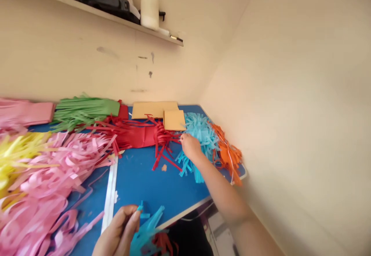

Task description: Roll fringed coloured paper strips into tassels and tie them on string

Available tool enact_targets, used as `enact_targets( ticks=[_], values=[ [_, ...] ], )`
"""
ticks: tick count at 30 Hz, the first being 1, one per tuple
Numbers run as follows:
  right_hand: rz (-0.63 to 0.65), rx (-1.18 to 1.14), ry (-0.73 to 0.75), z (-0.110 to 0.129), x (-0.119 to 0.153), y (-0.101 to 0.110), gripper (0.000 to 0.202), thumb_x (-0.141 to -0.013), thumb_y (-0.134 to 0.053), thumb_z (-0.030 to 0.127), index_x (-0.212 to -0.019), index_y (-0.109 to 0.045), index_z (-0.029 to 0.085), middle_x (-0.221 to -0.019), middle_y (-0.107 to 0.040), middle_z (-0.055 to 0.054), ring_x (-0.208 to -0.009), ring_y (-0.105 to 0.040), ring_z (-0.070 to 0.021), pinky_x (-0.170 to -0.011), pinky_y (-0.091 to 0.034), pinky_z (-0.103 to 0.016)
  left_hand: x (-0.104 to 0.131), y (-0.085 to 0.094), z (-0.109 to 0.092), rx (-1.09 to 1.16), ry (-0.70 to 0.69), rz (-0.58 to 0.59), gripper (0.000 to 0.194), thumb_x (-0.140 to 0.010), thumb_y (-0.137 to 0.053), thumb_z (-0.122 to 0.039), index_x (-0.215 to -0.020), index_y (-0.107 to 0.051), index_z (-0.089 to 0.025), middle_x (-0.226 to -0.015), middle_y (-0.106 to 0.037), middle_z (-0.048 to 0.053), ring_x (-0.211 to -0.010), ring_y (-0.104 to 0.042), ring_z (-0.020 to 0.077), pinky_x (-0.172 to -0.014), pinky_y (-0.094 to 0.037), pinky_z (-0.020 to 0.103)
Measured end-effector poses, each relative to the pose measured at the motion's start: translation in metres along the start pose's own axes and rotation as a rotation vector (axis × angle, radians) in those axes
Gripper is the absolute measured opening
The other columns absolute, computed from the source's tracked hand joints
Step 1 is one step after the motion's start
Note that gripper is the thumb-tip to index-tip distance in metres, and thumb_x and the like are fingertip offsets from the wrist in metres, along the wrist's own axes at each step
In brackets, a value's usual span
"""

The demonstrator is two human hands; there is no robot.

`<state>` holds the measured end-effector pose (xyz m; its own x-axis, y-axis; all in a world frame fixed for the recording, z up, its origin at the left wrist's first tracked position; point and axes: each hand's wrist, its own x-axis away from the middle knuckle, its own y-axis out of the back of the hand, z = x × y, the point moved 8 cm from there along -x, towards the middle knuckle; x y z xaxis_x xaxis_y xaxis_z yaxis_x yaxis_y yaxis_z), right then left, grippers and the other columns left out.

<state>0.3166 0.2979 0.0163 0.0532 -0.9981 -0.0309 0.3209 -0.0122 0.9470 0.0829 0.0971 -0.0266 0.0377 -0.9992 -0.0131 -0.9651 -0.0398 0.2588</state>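
Note:
My left hand [120, 229] is closed in a pinch at the near table edge, on the twisted top of a blue paper tassel [149, 229] whose cut strips hang down. My right hand [190, 146] reaches far across the table, fingers pressed together. It is beside the pile of light blue fringed paper [201, 130] and the ends of the red fringed paper [142, 137]; what its fingertips hold, if anything, is too small to make out. Orange fringed paper [227, 151] lies right of the blue pile, with a thin white cord across it.
Pink strips [66, 163], yellow strips [14, 159] and green fringed paper [89, 109] cover the left of the blue table [139, 182]. Tan card pieces [174, 120] lie by the wall. Above, a shelf [121, 18] carries a white bottle [150, 7] and dark objects. A wall bounds the right.

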Motion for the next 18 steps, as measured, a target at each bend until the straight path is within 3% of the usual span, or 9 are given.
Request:
enact_targets(
  ticks=[2, 4, 6, 9, 12, 18],
  values=[
    [-0.040, -0.085, 0.053, 0.012, 0.033, 0.009, 0.022, -0.099, -0.045, 0.017, -0.110, -0.064, 0.015, -0.106, -0.068, -0.010, -0.097, -0.065, -0.0176, -0.086, -0.048, -0.030, -0.001, 0.000, -0.007, -0.082, -0.036, 0.007, 0.037, -0.084, -0.055, -0.059, -0.077, -0.064, -0.023, -0.054, -0.057, -0.003, -0.048, -0.055, 0.0132, -0.046, -0.048, 0.020],
    [-0.016, -0.300, 0.111, 0.026, 0.077, 0.003, 0.022, -0.099, -0.046, 0.023, -0.107, -0.066, 0.019, -0.096, -0.070, -0.004, -0.084, -0.067, -0.0130, -0.079, -0.051, -0.025, -0.002, -0.002, -0.018, -0.113, -0.111, -0.014, 0.039, -0.085, -0.054, -0.058, -0.077, -0.068, -0.023, -0.056, -0.063, -0.002, -0.049, -0.059, 0.0138, -0.047, -0.049, 0.021],
    [0.138, -0.853, 0.140, 0.042, 0.122, -0.018, 0.017, -0.091, -0.061, 0.033, -0.091, -0.071, 0.019, -0.088, -0.069, -0.002, -0.063, -0.065, -0.0116, -0.063, -0.053, -0.024, -0.001, -0.006, -0.031, -0.141, -0.214, -0.049, 0.037, -0.085, -0.056, -0.056, -0.076, -0.071, -0.023, -0.064, -0.070, 0.001, -0.055, -0.065, 0.0148, -0.052, -0.052, 0.020],
    [0.270, -1.352, 0.033, 0.052, 0.173, -0.050, 0.020, -0.075, -0.078, 0.039, -0.081, -0.074, 0.020, -0.089, -0.067, -0.001, -0.058, -0.063, -0.0106, -0.057, -0.053, -0.024, 0.003, -0.012, -0.040, -0.201, -0.292, -0.102, 0.029, -0.085, -0.061, -0.051, -0.080, -0.074, -0.026, -0.074, -0.076, 0.000, -0.064, -0.071, 0.0151, -0.059, -0.055, 0.019],
    [0.240, -1.495, -0.067, 0.049, 0.191, -0.062, 0.022, -0.072, -0.081, 0.037, -0.085, -0.073, 0.021, -0.079, -0.069, 0.001, -0.066, -0.065, -0.0120, -0.063, -0.054, -0.023, 0.007, -0.015, -0.043, -0.237, -0.319, -0.135, 0.026, -0.084, -0.062, -0.050, -0.080, -0.074, -0.027, -0.074, -0.077, -0.002, -0.062, -0.072, 0.0144, -0.058, -0.056, 0.019],
    [0.163, -1.496, -0.082, 0.042, 0.191, -0.058, 0.017, -0.077, -0.077, 0.034, -0.084, -0.071, 0.020, -0.079, -0.073, -0.002, -0.073, -0.069, -0.0154, -0.068, -0.054, -0.024, 0.010, -0.017, -0.044, -0.250, -0.348, -0.101, 0.022, -0.085, -0.063, -0.046, -0.079, -0.073, -0.027, -0.074, -0.076, -0.003, -0.065, -0.071, 0.0128, -0.060, -0.055, 0.017]
  ],
)
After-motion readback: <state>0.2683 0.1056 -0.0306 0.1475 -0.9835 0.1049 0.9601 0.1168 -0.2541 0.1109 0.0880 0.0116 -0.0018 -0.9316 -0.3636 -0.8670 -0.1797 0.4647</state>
